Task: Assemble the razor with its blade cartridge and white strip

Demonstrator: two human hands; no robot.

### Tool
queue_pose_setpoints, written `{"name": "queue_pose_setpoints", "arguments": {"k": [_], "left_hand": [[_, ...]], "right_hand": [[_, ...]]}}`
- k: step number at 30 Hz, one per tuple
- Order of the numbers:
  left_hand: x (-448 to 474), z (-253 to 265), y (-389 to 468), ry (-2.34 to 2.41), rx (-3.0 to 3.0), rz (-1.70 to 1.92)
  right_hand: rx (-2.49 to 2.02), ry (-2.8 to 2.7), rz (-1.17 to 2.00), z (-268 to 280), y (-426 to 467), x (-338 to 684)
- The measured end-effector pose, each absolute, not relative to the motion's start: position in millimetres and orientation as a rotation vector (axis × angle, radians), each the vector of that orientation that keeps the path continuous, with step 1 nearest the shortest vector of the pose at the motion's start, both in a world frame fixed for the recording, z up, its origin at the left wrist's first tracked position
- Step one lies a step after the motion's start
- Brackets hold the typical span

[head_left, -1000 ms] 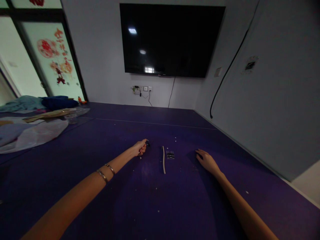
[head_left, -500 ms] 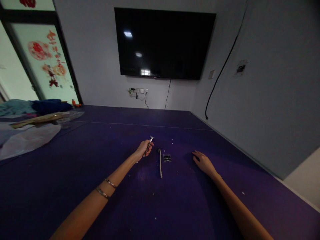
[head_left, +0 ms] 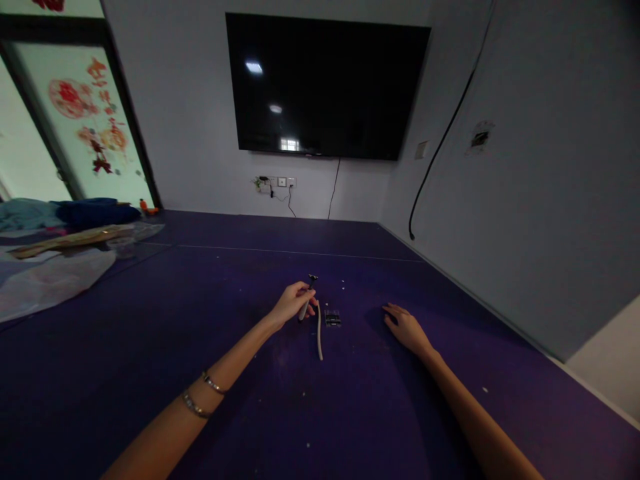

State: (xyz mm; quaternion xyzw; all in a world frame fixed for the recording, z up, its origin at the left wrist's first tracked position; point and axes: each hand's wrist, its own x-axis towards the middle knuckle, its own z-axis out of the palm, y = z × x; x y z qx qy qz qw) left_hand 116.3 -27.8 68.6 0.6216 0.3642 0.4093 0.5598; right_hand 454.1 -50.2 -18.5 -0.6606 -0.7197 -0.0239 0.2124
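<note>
My left hand (head_left: pixel 293 303) is closed around the handle of a razor (head_left: pixel 312 281), whose short T-shaped head points up and away from me. Just right of those fingers lies a slim, slightly curved pale stick (head_left: pixel 320 337); its far end is partly hidden by the hand. Beside the stick sits a small clear pack (head_left: pixel 333 319) with dark strips in it, too small to make out fully. Farther right, my right hand (head_left: pixel 406 328) rests palm down on the purple surface (head_left: pixel 350 413), fingers stretched out and holding nothing.
Small white bits are scattered over the surface. Plastic sheeting (head_left: pixel 65 283) and folded cloths (head_left: pixel 95 212) lie at the far left. A television (head_left: pixel 330 87) hangs on the wall ahead, and a black cable (head_left: pixel 440 143) dangles along the right wall.
My left hand has moved slightly right, closer to the pale stick, and the razor has turned in its fingers. My right hand stays in place.
</note>
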Motion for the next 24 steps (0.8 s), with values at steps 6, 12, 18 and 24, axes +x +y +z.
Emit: {"name": "queue_pose_setpoints", "arguments": {"k": [6, 12, 18, 24], "left_hand": [[118.1, 72.8, -40.2, 0.851, 1.488, 1.017], [118.2, 74.6, -44.1, 0.833, 1.517, 1.049], [120.7, 74.5, -45.2, 0.836, 1.546, 1.131], [122.8, 74.7, -49.9, 0.807, 1.521, 1.176]], "right_hand": [[-1.834, -1.973, -0.158, -8.4, -59.4, 447.6], [-1.946, -1.78, -0.191, 40.5, -84.3, 392.1], [-1.822, -2.177, 0.084, 65.9, -98.6, 295.8], [-1.939, -2.258, -0.004, 51.0, -88.5, 248.2]]}}
